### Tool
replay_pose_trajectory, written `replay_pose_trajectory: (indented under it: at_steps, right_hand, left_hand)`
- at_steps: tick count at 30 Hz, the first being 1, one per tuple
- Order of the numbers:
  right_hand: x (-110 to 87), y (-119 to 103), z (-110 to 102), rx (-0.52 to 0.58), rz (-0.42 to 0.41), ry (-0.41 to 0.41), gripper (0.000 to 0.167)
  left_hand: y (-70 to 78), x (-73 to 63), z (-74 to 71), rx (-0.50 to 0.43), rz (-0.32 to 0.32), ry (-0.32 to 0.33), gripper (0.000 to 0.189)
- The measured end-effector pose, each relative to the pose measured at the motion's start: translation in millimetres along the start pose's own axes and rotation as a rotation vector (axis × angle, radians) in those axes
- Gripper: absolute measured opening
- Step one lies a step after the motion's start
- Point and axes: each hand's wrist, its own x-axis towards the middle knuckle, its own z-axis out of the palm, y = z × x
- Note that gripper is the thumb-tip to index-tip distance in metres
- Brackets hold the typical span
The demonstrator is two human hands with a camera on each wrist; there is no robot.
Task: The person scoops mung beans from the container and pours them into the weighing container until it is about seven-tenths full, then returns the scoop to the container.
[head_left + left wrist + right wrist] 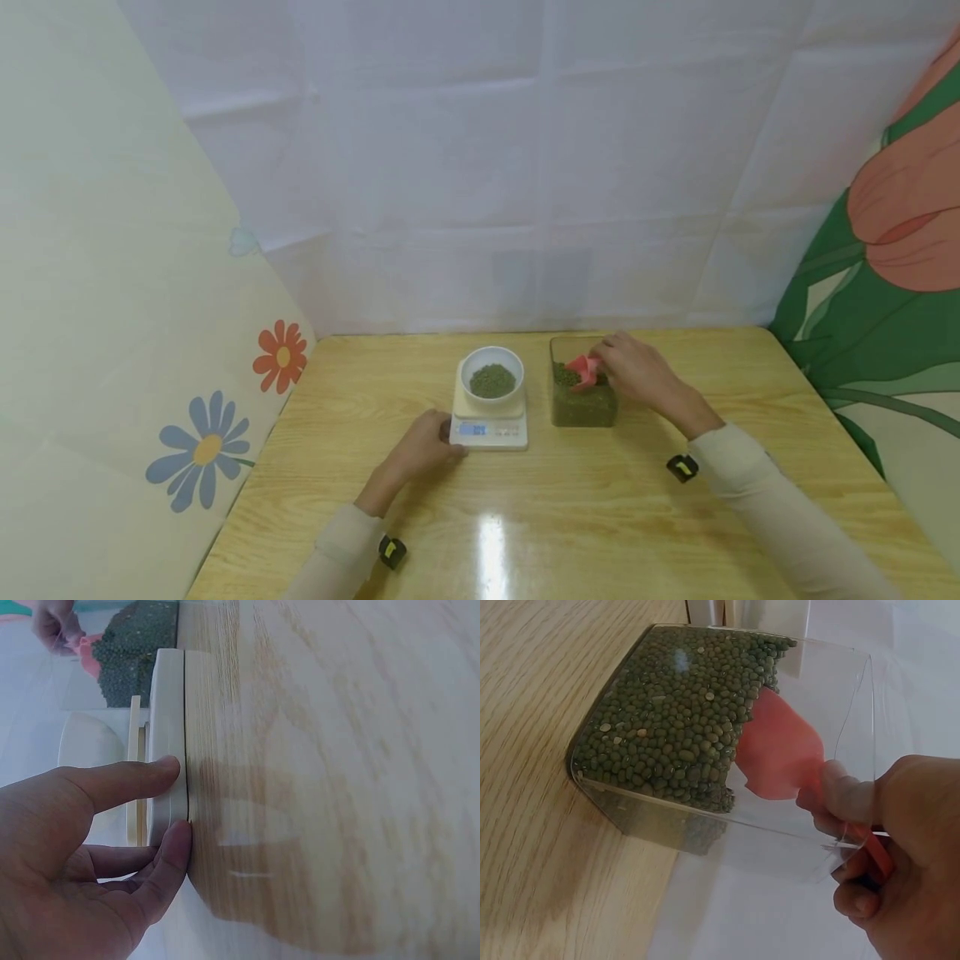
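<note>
A white kitchen scale with a lit display carries a white bowl of small green beans. My left hand grips the scale's near left corner; in the left wrist view the thumb lies on its front edge and curled fingers touch the corner. To the right stands a clear square container, partly filled with green mung beans. My right hand reaches over its rim and pinches the handle of a pink scoop. The scoop's tip touches the beans; its inside is hidden in the right wrist view.
Scale and container stand side by side on a wood-grain table, near its back edge. A white sheet hangs behind. Flower-printed panels stand at both sides. Small black devices sit at both wrists.
</note>
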Motion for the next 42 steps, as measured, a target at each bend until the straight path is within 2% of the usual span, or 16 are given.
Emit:
replay_pose_trajectory:
  at_steps: [16,25,42]
  right_hand:
    - [1.4,-1.0,2.5,0.071,0.029,0.022,0.015]
    - [3.1,-1.9,4.4,0.113,0.06,-0.007,0.018]
    - [4.6,-1.1,3.3,0.133,0.047,-0.003,0.018]
  left_hand:
    - [0.8,-0.2,-0.4,-0.002,0.01,-0.001,0.034]
    - [0.9,-0.2,-0.5,0.01,0.02,0.0,0.035]
    - [-2.1,1.8,0.0,0.002,0.024,-0.007,0.034]
